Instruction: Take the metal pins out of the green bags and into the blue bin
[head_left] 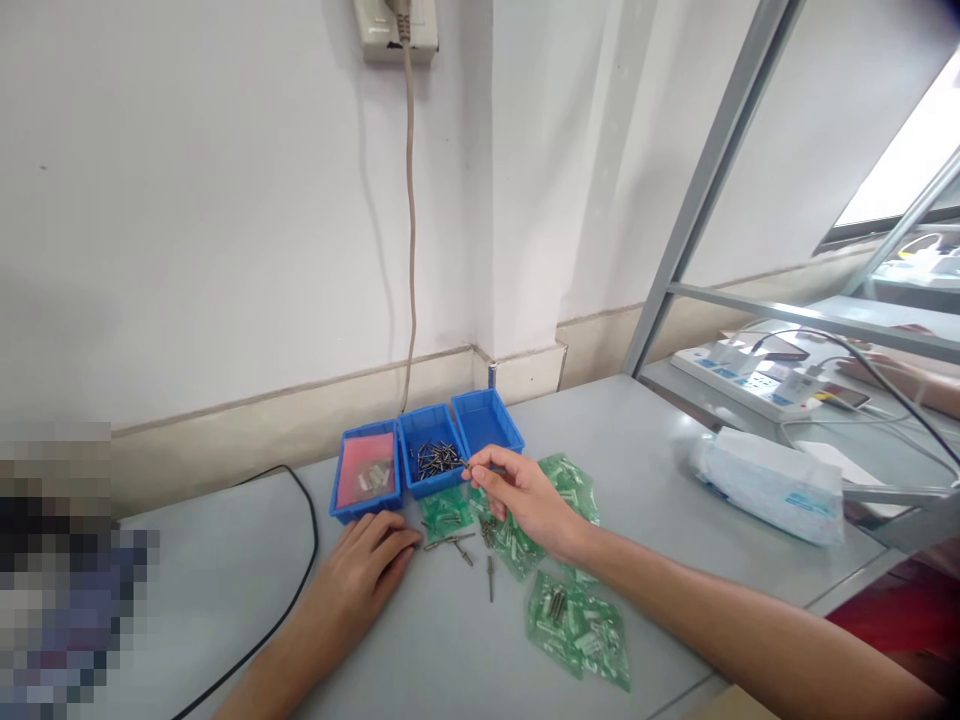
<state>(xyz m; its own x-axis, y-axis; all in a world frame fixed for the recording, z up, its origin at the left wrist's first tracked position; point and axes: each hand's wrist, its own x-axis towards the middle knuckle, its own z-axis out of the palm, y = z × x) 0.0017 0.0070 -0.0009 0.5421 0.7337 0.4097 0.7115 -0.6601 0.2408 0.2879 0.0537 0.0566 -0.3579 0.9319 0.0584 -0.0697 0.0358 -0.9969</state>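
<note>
My right hand (517, 495) pinches a small metal pin (466, 464) at the front right edge of the middle blue bin (433, 487), which holds a heap of dark metal pins (437, 460). My left hand (373, 562) lies on the table with its fingers bent, just in front of the left blue bin; what its fingertips hold, if anything, is hidden. That bin (344, 513) contains a pink sheet (358, 458) and a clear bag of small pieces. Loose pins (490, 578) lie between my hands. Green bags (551, 620) with small parts lie under and below my right hand.
The right blue bin (484, 420) stands against the wall side. A black cable (300, 590) curves along the left. At the right are a tissue pack (772, 485), a metal frame (697, 170) and a power strip (750, 385). A person's arm shows at the far right.
</note>
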